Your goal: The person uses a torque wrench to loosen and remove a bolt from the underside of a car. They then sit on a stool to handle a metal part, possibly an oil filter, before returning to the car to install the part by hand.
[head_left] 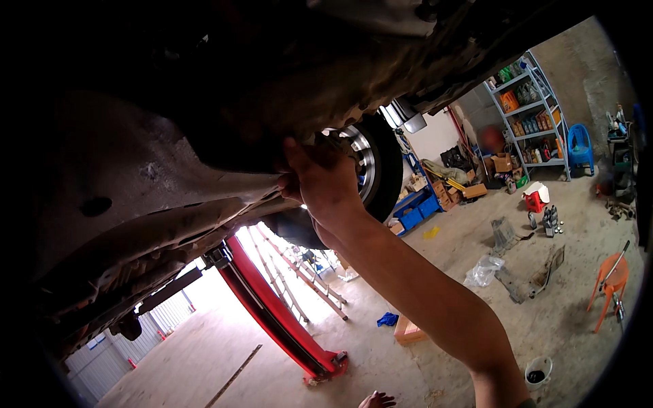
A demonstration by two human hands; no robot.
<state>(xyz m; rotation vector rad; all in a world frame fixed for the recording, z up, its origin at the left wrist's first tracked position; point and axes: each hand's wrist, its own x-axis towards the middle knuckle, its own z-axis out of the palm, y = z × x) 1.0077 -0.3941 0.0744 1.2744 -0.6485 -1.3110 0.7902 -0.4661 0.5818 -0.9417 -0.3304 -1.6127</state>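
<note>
My right hand (326, 187) reaches up to the dark underside of a raised car, its bare forearm rising from the lower right. The fingers are curled at the edge of a grey underbody panel (160, 160), near the inner side of a wheel (388, 163). Shadow hides what the fingertips grip, if anything. My left hand (377, 400) shows only in part at the bottom edge, with its fingers apart and nothing visible in them.
A red lift post (269, 306) stands under the car, a ladder (296, 272) behind it. Metal shelves (530, 112) with bottles and a blue chair (580, 149) are at the far right. An orange stool (614, 272), white bucket (538, 372) and cardboard box (409, 330) stand on the floor.
</note>
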